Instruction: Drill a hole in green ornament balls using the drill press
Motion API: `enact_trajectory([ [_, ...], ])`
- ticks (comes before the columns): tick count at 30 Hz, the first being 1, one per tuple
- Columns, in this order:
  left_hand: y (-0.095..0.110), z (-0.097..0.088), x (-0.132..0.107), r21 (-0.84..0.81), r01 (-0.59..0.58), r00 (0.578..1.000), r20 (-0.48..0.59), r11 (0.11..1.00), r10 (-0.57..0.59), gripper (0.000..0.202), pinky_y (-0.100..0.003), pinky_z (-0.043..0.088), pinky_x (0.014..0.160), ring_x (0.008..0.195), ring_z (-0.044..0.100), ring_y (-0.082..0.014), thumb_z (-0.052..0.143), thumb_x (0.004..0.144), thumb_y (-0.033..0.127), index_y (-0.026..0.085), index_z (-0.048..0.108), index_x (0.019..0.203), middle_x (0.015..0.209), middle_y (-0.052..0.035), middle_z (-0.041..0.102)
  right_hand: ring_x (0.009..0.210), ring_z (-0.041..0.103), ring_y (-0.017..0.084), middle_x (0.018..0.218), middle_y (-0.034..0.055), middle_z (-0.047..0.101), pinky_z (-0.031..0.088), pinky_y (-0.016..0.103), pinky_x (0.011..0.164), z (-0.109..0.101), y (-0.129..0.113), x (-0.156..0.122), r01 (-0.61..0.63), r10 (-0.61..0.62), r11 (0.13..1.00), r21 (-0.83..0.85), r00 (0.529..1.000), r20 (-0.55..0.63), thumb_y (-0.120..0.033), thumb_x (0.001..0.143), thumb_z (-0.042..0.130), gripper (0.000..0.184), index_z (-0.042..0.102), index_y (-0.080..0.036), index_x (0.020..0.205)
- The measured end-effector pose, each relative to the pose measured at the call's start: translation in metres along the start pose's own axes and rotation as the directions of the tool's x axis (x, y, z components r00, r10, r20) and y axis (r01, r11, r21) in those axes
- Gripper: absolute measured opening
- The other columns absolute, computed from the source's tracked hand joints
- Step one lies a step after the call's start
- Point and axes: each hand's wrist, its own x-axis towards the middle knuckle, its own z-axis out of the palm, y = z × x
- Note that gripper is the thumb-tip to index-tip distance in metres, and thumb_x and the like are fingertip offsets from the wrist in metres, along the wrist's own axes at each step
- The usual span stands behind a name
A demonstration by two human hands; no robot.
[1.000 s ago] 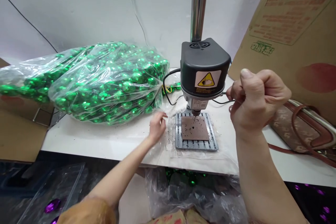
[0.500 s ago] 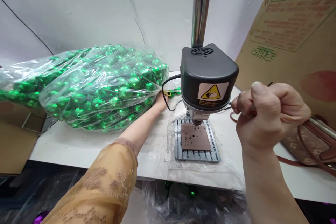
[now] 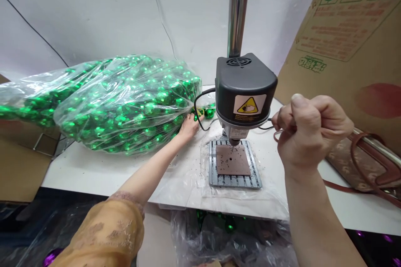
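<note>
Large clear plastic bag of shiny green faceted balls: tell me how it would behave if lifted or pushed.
The clear plastic bag of green balls would probably sag and shift, as its thin film wrinkles around small balls. Its glossy surface may feel slippery. Long and lumpy, it seems unlikely to roll.

Drill hsg. is blk w/ yel./blk/wht label; base plate is gry, dk-striped; pad is brn; bagged beads are metallic grn; counter is wht.
</note>
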Motion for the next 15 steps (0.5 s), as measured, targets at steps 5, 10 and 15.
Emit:
enact_trajectory([
  [5,0.010,-0.022,-0.069,-0.048,-0.028,0.999,0.030,0.998,0.029,0.032,-0.047,0.042,0.111,0.123,0.054,-0.0316,0.074,0.083,0.034,0.023,0.070,0.113,0.126,-0.0127,0.060,0.039,0.038,0.008,0.042,-0.0088,0.036,0.030,0.030,0.042,-0.003,0.003,-0.001,-0.010,0.010,1.000,0.014,1.000,-0.005,-0.023,0.084,0.070,0.037,0.046,-0.021,0.056],
  [10,0.053,-0.009,-0.132,-0.646,0.330,0.942,0.172,0.688,-0.290,0.049,-0.035,0.055,0.086,0.096,0.066,-0.0201,0.065,0.092,0.054,0.024,0.059,0.131,0.113,-0.0075,0.068,0.039,0.037,0.008,0.043,-0.0079,0.034,0.030,0.030,0.044,-0.003,0.004,-0.002,-0.017,0.016,0.999,-0.033,1.000,-0.010,-0.030,0.087,0.069,0.042,0.041,-0.023,0.056],
  [15,0.087,0.021,-0.134,-0.747,0.385,0.920,0.263,0.542,-0.290,0.057,-0.029,0.053,0.085,0.093,0.067,-0.0172,0.077,0.083,0.057,0.021,0.064,0.125,0.103,-0.0056,0.072,0.039,0.036,0.007,0.043,-0.0084,0.034,0.029,0.029,0.044,-0.002,0.004,-0.002,-0.008,0.007,1.000,-0.011,1.000,-0.017,-0.031,0.086,0.070,0.044,0.039,-0.023,0.056],
])
